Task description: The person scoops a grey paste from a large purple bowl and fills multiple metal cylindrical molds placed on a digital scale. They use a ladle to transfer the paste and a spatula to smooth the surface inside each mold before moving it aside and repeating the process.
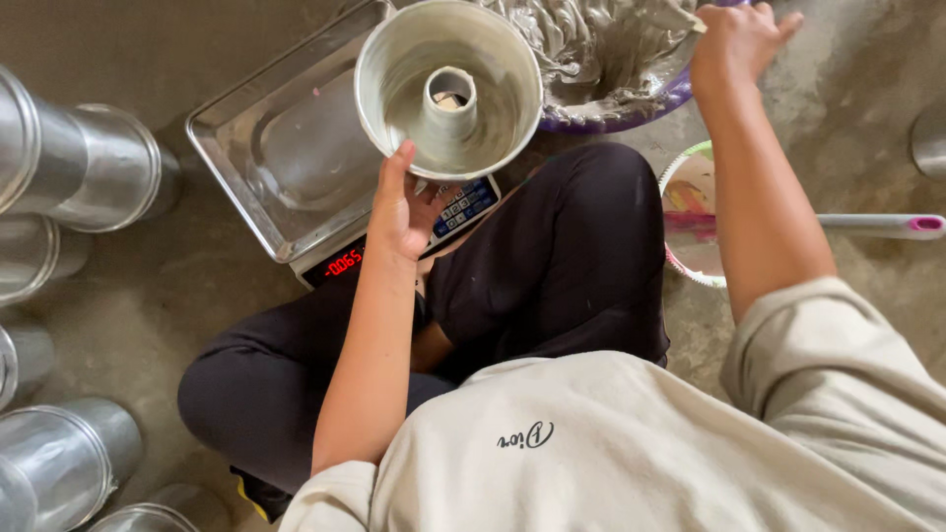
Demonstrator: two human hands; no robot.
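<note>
Left hand [402, 212] pinches the rim of a metal tube pan [448, 89], tilted above the scale [325, 167]; right hand [734, 39], fingers closed on a utensil, is beyond the scale in the batter bowl [601, 59]; keep the pan level.

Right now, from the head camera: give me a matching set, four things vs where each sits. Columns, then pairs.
Things:
1. tube pan
2. scale
3. batter bowl
4. metal tins

Places:
A. along the left edge, on the floor
B. held at the rim by the left hand
C. top middle, under the right hand
D. on the floor before the knees, tray on top

Pairs: 1-B, 2-D, 3-C, 4-A
</note>
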